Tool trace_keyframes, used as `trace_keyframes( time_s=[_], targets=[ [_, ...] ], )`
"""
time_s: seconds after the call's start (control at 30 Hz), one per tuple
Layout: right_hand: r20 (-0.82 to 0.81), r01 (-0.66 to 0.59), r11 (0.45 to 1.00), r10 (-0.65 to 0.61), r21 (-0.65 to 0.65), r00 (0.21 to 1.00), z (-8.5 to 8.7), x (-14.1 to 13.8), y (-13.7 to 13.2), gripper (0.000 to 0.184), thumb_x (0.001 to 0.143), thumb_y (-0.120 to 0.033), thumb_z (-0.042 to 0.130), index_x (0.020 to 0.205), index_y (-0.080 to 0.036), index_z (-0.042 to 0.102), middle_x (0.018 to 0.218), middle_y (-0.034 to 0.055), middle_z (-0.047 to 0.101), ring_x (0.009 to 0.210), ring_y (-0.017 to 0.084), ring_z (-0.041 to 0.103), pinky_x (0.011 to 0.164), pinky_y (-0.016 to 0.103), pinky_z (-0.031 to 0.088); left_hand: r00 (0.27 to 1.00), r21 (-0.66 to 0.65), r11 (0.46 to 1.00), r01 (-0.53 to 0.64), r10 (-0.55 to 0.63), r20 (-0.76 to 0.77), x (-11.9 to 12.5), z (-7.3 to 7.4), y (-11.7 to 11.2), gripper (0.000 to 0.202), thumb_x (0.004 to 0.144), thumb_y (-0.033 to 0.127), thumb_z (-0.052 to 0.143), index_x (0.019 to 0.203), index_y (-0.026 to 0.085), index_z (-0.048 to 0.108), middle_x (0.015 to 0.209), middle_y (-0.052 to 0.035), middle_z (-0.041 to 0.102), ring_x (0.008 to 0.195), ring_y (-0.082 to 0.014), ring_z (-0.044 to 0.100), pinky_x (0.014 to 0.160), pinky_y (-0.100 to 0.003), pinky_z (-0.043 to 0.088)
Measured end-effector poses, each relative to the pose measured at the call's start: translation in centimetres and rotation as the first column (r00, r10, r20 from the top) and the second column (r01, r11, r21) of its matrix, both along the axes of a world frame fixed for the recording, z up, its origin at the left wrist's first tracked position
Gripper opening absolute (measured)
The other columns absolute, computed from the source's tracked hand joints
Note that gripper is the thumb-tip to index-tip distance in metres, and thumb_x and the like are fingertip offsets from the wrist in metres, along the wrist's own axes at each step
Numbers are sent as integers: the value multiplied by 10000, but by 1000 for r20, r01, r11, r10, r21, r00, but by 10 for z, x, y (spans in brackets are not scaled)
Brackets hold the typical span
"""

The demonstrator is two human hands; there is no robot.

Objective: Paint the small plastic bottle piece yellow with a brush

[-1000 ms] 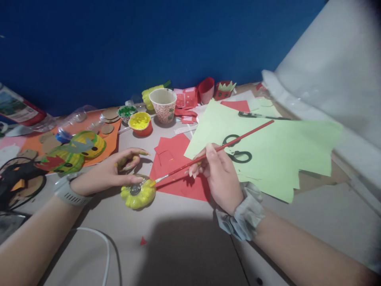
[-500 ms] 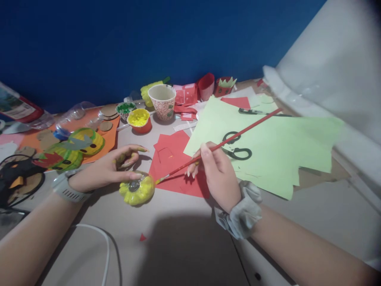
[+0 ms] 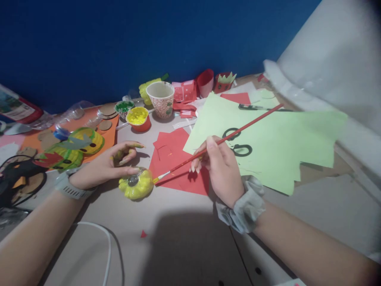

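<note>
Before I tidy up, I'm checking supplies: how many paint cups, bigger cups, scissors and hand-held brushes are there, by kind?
Paint cups: 2 (green cup, yellow cup)
Bigger cup: 1
Scissors: 1 pair
Brush in the right hand: 1
Total: 5

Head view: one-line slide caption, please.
The right hand holds a red paintbrush at the edge of a yellow lobed piece, which the left hand touches with its thumb.

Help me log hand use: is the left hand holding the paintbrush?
No, the right hand holds the paintbrush; the left hand touches the yellow piece.
</note>
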State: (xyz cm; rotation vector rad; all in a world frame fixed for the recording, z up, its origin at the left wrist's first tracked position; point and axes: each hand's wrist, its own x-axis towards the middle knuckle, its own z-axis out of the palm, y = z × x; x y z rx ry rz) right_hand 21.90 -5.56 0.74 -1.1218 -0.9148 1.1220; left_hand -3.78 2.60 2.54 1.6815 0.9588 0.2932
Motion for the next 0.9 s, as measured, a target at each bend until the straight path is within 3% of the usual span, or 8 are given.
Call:
trace_keyframes(
  time_s=[0.3, 0.47, 0.73, 0.9],
  targets=[
    [-278, -33, 998, 16, -59, 961, -4, 8, 14, 372, 780, -569, 581, 786, -197, 592, 583, -49, 509, 480, 58, 464, 465, 181, 470, 991, -15, 995, -95, 96, 95, -9, -6, 2, 341, 868, 300, 601, 1183, 304, 471, 778, 57, 308, 660, -57, 363, 602, -148, 383],
    [-296, -93, 989, 55, -118, 954, -2, 8, 10, 385, 768, -564, 601, 751, -180, 575, 558, -32, 567, 467, 70, 508, 478, 207, 528, 990, -4, 994, -108, 108, 91, -9, -5, 1, 286, 893, 306, 566, 1162, 308, 470, 790, 59, 310, 670, -50, 360, 629, -139, 377],
    [-279, -137, 979, 90, -153, 956, -5, 6, 9, 303, 821, -437, 596, 681, -174, 540, 450, -41, 567, 375, 60, 503, 380, 147, 425, 992, 33, 992, -121, 120, 27, -9, -5, 0, 280, 892, 303, 572, 1158, 328, 487, 822, 56, 374, 753, -67, 396, 700, -146, 390],
    [-303, -94, 989, 57, -111, 951, -6, 8, 8, 300, 884, -363, 498, 646, -182, 513, 392, -71, 467, 326, 52, 399, 341, 162, 373, 992, 41, 992, -120, 118, 44, -10, -8, 2, 321, 869, 281, 609, 1170, 299, 500, 809, 55, 392, 758, -62, 430, 713, -137, 409]
  ],
)
